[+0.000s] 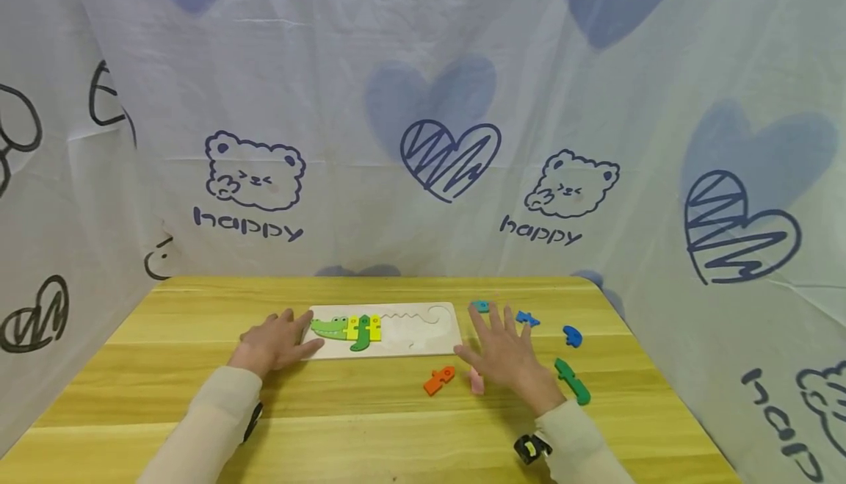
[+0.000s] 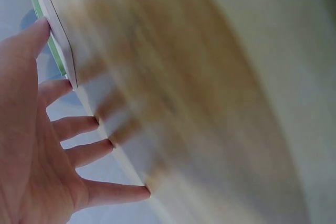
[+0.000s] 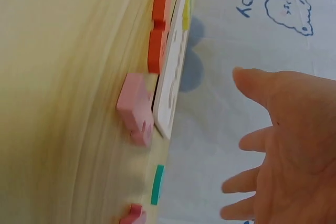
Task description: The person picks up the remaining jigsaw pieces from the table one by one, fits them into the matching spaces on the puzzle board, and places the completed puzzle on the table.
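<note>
A pale wooden puzzle board (image 1: 423, 341) lies on the table. In its left part sit a green crocodile head (image 1: 329, 330), yellow pieces (image 1: 376, 327) and a green leg piece (image 1: 363, 336). My left hand (image 1: 272, 344) rests at the board's left end, fingers spread and thumb by the near corner; in the left wrist view its fingertips touch the tabletop. Spread above the table, my right hand (image 1: 507, 358) holds nothing. It hovers off the board's right end, over a pink piece (image 3: 135, 100). An orange piece (image 1: 439, 380) lies just in front of the board.
Other loose pieces lie to the right: a teal one (image 1: 480, 306), a blue one (image 1: 527, 319), a curved blue one (image 1: 572, 336) and a long green one (image 1: 573, 381). A second pink piece (image 3: 134, 215) shows in the right wrist view. Behind the table (image 1: 357, 425) hangs a printed white curtain (image 1: 350, 102).
</note>
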`<state>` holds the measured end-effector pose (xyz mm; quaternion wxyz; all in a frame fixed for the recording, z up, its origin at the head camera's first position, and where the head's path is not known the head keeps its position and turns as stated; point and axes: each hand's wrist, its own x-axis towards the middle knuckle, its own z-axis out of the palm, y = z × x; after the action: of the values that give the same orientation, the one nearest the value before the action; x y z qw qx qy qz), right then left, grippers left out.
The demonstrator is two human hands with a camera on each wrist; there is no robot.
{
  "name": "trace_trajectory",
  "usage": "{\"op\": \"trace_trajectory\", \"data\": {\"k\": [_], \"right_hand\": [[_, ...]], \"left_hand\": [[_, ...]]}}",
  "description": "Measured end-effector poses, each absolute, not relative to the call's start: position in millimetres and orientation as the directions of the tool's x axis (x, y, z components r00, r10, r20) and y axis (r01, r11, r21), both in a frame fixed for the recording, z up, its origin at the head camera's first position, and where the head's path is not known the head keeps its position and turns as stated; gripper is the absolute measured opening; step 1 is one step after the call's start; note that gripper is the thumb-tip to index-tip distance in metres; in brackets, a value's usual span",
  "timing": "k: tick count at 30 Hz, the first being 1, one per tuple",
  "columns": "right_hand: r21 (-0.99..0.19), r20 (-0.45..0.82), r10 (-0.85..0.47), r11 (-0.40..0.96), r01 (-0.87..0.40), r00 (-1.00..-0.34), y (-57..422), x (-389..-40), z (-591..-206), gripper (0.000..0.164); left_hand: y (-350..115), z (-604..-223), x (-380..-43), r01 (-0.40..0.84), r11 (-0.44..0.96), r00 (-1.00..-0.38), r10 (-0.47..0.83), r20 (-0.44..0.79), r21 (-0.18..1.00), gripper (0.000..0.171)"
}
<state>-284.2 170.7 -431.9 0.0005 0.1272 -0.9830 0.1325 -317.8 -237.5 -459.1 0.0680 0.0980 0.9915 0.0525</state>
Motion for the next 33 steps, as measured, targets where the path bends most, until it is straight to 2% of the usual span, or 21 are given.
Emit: {"op": "trace_trajectory", "data": {"k": [9, 16, 23, 28, 33], "right_hand": [[-0.324, 0.038, -0.288, 0.902, -0.284, -0.957, 154.3, -273.3, -426.8, 0.076], [-0.347, 0.086, -0.36, 0.863, -0.367, -0.929, 146.2, -267.6, -431.7, 0.063], [-0.307, 0.128, -0.426, 0.842, -0.444, -0.896, 138.2, -266.1, -435.1, 0.053], [-0.284, 0.126, -0.441, 0.842, -0.458, -0.889, 132.3, -266.2, -437.1, 0.042], [-0.314, 0.126, -0.461, 0.821, -0.476, -0.878, 130.4, -264.9, -439.7, 0.031]], "left_hand": [[-235.1, -461.0, -317.3, 0.167, 0.978, -0.974, 0.183, -0.13, 0.128, 0.081], [-235.7, -462.1, -316.5, 0.16, 0.979, -0.976, 0.176, -0.129, 0.128, 0.081], [-236.3, -463.3, -316.0, 0.16, 0.979, -0.976, 0.176, -0.13, 0.125, 0.081], [-236.0, -463.8, -316.5, 0.161, 0.979, -0.977, 0.176, -0.122, 0.126, 0.08], [-235.2, -463.4, -317.4, 0.165, 0.979, -0.977, 0.179, -0.119, 0.122, 0.081]]}}
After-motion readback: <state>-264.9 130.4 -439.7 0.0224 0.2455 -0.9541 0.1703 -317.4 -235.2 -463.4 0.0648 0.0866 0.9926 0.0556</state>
